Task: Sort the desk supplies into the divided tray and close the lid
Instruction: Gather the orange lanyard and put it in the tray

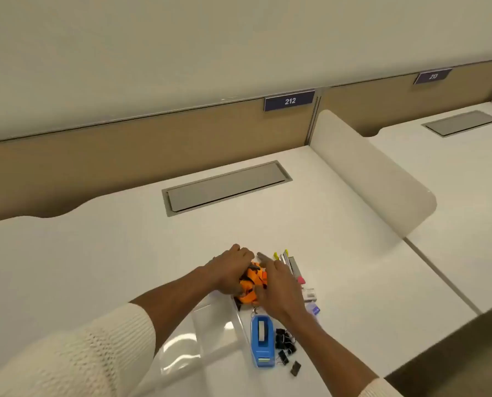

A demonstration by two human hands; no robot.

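Both hands close around a bunched orange and black lanyard (pixel 250 282) over the far end of the clear divided tray (pixel 210 325). My left hand (pixel 230 270) grips it from the left, my right hand (pixel 279 285) from the right. A metal clip hangs from the lanyard toward a blue tape dispenser (pixel 262 340). Black binder clips (pixel 286 343) lie just right of the dispenser. Yellow highlighters (pixel 280 255) and a stapler (pixel 295 267) lie beyond my right hand. A small clear box (pixel 310 294) and a purple item (pixel 315 310) sit at its right.
The white desk (pixel 124 253) has a grey cable hatch (pixel 227 186) at the back. A rounded white divider panel (pixel 376 173) stands on the right, with a neighbouring desk past it. The desk's front edge runs at the lower right.
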